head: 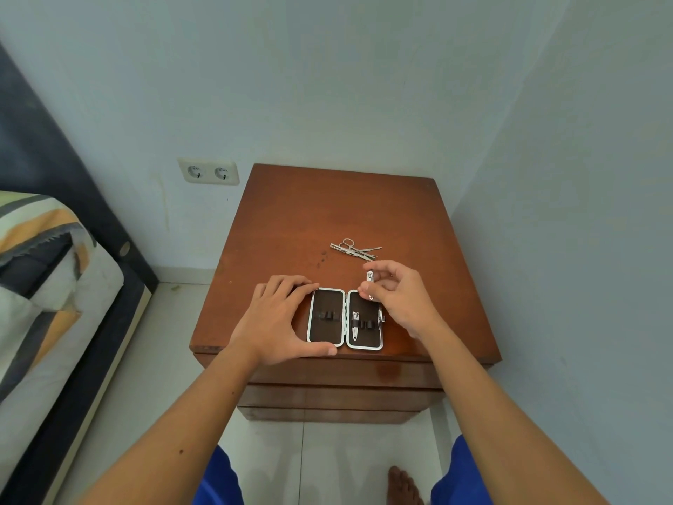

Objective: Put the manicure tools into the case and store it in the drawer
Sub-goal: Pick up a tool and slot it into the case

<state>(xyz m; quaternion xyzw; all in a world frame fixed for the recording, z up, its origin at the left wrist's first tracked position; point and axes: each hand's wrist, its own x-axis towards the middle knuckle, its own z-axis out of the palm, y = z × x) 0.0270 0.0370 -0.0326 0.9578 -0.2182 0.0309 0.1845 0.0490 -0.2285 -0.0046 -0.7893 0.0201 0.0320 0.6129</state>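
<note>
An open manicure case with a white rim and dark lining lies flat near the front edge of a brown wooden nightstand. A small nail clipper sits strapped in its right half. My left hand grips the case's left half, thumb at its front edge. My right hand holds a larger nail clipper in its fingertips just above the right half's far end. A pile of loose tools with small scissors lies farther back on the top.
The nightstand's drawer fronts are shut below the top. A bed with patterned bedding stands to the left. A double wall socket is on the back wall. A wall runs close along the right.
</note>
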